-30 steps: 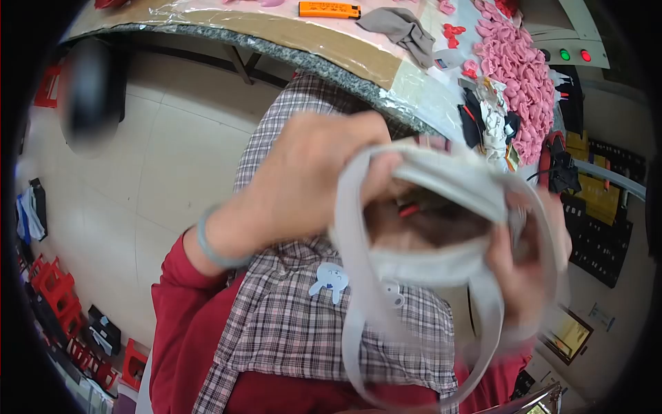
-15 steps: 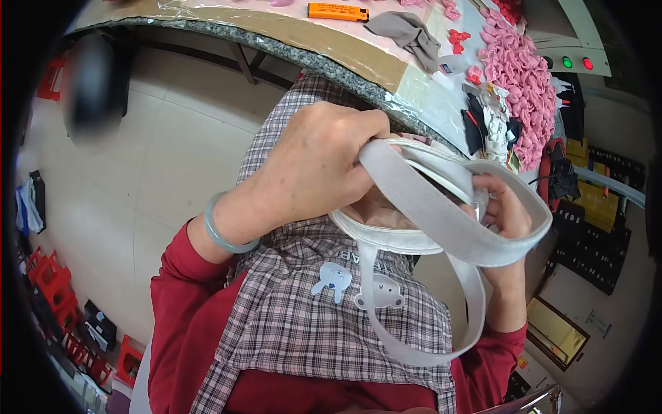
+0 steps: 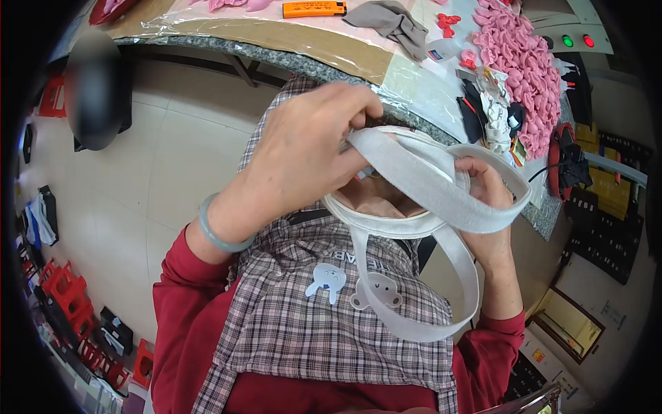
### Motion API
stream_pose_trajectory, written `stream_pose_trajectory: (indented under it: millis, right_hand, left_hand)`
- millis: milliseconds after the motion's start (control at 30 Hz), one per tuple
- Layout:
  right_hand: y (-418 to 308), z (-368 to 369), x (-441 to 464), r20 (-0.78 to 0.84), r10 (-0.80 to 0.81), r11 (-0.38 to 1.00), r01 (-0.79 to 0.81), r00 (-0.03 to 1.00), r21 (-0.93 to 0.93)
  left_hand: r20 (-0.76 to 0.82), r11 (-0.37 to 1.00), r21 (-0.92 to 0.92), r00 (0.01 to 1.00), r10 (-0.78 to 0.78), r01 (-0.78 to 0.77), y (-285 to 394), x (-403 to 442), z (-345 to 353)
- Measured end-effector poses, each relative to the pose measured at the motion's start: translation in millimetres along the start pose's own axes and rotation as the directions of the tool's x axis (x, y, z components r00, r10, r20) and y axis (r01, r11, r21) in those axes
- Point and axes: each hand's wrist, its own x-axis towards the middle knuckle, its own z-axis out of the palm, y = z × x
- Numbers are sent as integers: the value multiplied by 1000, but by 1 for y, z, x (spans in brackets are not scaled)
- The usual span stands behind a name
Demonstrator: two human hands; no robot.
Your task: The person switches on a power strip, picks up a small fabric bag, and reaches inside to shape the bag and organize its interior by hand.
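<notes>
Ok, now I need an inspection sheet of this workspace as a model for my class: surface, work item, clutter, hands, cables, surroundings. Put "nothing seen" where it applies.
Surface: table with a speckled edge, partly covered in brown and clear sheeting.
Work item: pale bag, open at the top, with two straps.
Clutter: orange printed object, grey cloth and a heap of pink pieces on the table.
Hands: left hand at the bag's rim, grip unclear; right hand holding the opposite side, partly behind a strap.
Cables: thin black cable near the table's right side; its ends are unclear.
Surroundings: tiled floor, red stools at left.
</notes>
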Motion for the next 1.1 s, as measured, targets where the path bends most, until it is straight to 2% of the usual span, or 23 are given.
stream_pose_trajectory:
  millis: [33, 100, 133, 167, 233, 267, 333, 367, 400, 433, 500, 533, 567, 633, 667, 733, 833, 867, 933, 1000, 1100]
  right_hand:
    - [4, 0, -1, -16, -2, 1000, 2, 1000, 16]
    - [10, -1, -3, -44, -41, 996, 38, 998, -81]
    - [2, -2, -3, -30, 202, 979, -201, 979, 30]
    - [4, -3, -1, -23, 145, 989, -144, 989, 34]
    - [7, -5, 3, -8, 28, 999, -27, 1000, 39]
    - [3, -6, 2, 3, 74, 996, -74, 997, 41]
    - [5, -4, 2, -6, 36, 999, -36, 999, 30]
    - [6, -3, 1, -6, 19, 1000, -18, 1000, 24]
    - [4, 0, -1, -16, 161, 969, -155, 987, 195]
    - [1, -2, -2, 3, 191, 967, -189, 982, 173]
    - [-5, -8, -1, 36, 248, 960, -251, 968, 127]
    - [-2, -6, -2, 10, 221, 974, -221, 975, 53]
    - [-9, -3, 0, -39, 229, 961, -220, 973, 170]
    - [-19, -17, -1, 63, 210, 977, -207, 976, -50]
    - [-27, -23, -3, 109, 118, 973, -93, 987, -211]
    - [-44, -35, -6, 237, -37, 856, 154, 971, -493]
    - [-61, -33, -4, 255, -278, 843, 362, 926, -397]
    - [-62, -28, 4, 237, -378, 850, 437, 895, -295]
    - [-66, -15, 13, 313, -319, 913, 379, 894, -151]
    - [-65, 0, 27, 438, -329, 900, 419, 837, -124]
    - [-47, 29, 62, 679, -363, 739, 641, 638, -208]
  left_hand:
    - [-58, 993, 52, 992, 109, -107, 4, 1, -4]
    - [-154, 938, 168, 932, 327, -302, 12, -5, -16]
    - [-110, 927, 144, 926, 362, -346, 15, -17, -20]
    - [-66, 915, 117, 916, 396, -387, 18, -28, -24]
    - [120, 916, 25, 910, 396, -402, 26, -43, -28]
    - [214, 931, 55, 915, 343, -362, 28, -46, -26]
    - [390, 951, 124, 895, 217, -284, 32, -50, -20]
    - [396, 951, 152, 898, 191, -270, 32, -51, -18]
    - [401, 950, 182, 901, 164, -254, 33, -52, -17]
    - [405, 948, 213, 904, 136, -238, 33, -53, -17]
    - [410, 925, 220, 889, 202, -311, 34, -50, -20]
    - [414, 909, 222, 879, 238, -351, 35, -47, -22]
    - [386, 909, 219, 887, 253, -355, 35, -45, -24]
    - [333, 910, 206, 900, 282, -361, 35, -45, -26]
    - [329, 911, 189, 897, 294, -368, 33, -47, -26]
    - [320, 911, 155, 892, 320, -383, 28, -50, -25]
    - [348, 904, 143, 876, 335, -402, 28, -48, -25]
    - [343, 905, 134, 876, 340, -404, 28, -48, -24]
    - [336, 906, 116, 874, 350, -407, 26, -48, -22]
    - [346, 903, 110, 868, 357, -415, 26, -46, -22]
    - [351, 900, 102, 862, 366, -423, 25, -45, -21]
